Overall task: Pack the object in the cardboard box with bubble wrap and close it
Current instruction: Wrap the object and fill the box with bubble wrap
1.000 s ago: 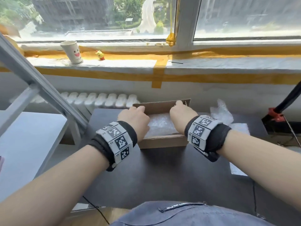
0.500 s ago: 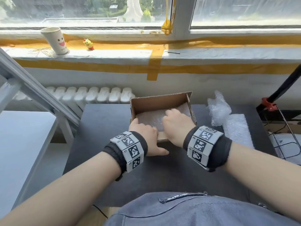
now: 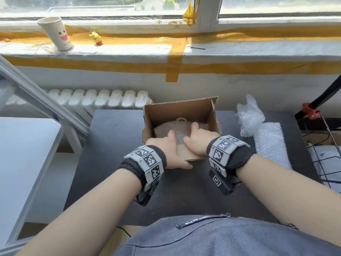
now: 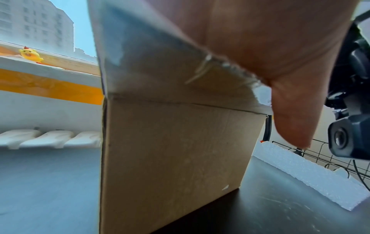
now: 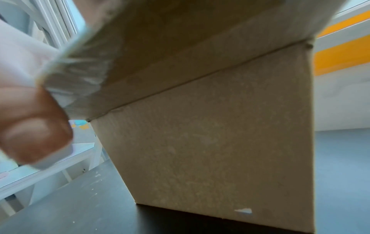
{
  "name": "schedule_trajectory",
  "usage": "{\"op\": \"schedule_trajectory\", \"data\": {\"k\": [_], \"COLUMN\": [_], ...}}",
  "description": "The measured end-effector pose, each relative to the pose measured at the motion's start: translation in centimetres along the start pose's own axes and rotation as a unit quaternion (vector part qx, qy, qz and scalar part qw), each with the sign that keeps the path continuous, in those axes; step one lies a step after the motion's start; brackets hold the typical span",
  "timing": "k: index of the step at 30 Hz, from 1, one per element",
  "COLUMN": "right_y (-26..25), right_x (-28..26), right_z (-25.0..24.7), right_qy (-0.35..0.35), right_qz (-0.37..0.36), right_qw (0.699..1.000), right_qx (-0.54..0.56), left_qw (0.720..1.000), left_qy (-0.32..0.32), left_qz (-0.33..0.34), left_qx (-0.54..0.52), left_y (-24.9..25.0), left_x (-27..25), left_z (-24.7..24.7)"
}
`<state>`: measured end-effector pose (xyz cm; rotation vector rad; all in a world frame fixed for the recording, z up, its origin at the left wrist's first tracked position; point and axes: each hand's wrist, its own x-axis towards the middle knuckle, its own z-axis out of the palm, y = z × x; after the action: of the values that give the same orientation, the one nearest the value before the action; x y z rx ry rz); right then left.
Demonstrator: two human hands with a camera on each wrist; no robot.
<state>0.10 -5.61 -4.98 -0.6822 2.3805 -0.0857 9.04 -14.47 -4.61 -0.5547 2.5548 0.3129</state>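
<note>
One dark table (image 3: 103,137) stands under the window, with one white radiator (image 3: 103,99) behind it. On the table sits one cardboard box (image 3: 177,111), open at the top, its far and side flaps standing up, its long axis running left to right across the table. Right of the box lie two pieces of packing stuff: a flat white foam sheet (image 3: 271,143) and, just behind it, a crumpled wad of loose bubble wrap (image 3: 249,115).

Inside the box, one sheet of bubble wrap (image 3: 166,128) covers one object (image 3: 181,120); only a small loop at its far end pokes out, pointing toward the window. Its shape under the wrap I cannot make out.

Two hands work at the near flap (image 3: 186,153), which leans out toward the person. The left hand (image 3: 166,146) has its fingers reaching over the flap onto the wrap, thumb (image 4: 290,120) hanging outside. The right hand (image 3: 197,141) does the same beside it, fingers laid fairly straight onto the wrap.

On the sill stand one paper cup (image 3: 57,34) and one small yellow chick figure (image 3: 95,37).
</note>
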Motion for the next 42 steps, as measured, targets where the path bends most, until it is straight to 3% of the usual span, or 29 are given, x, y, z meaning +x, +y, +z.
{"op": "schedule_trajectory", "data": {"k": [6, 19, 30, 37, 42], "right_y": [0.1, 0.5, 0.3, 0.3, 0.9], "right_x": [1.1, 0.6, 1.0, 0.3, -0.6], "right_z": [0.0, 0.3, 0.1, 0.2, -0.1], "right_qy": [-0.01, 0.007, 0.003, 0.061, 0.093], "right_qz": [0.003, -0.002, 0.001, -0.037, -0.106], "right_qw": [1.0, 1.0, 1.0, 0.997, 0.99], "right_qx": [0.007, 0.013, -0.003, 0.0, -0.013], "left_qw": [1.0, 0.999, 0.995, 0.998, 1.0], "left_qy": [-0.026, -0.007, -0.086, -0.053, 0.018], "left_qz": [-0.002, -0.028, -0.028, -0.03, -0.013], "left_qx": [0.003, 0.022, -0.035, -0.02, 0.012], "left_y": [0.0, 0.8, 0.3, 0.6, 0.8], "left_x": [0.7, 0.2, 0.9, 0.1, -1.0], "left_z": [-0.5, 0.0, -1.4, -1.0, -0.9]}}
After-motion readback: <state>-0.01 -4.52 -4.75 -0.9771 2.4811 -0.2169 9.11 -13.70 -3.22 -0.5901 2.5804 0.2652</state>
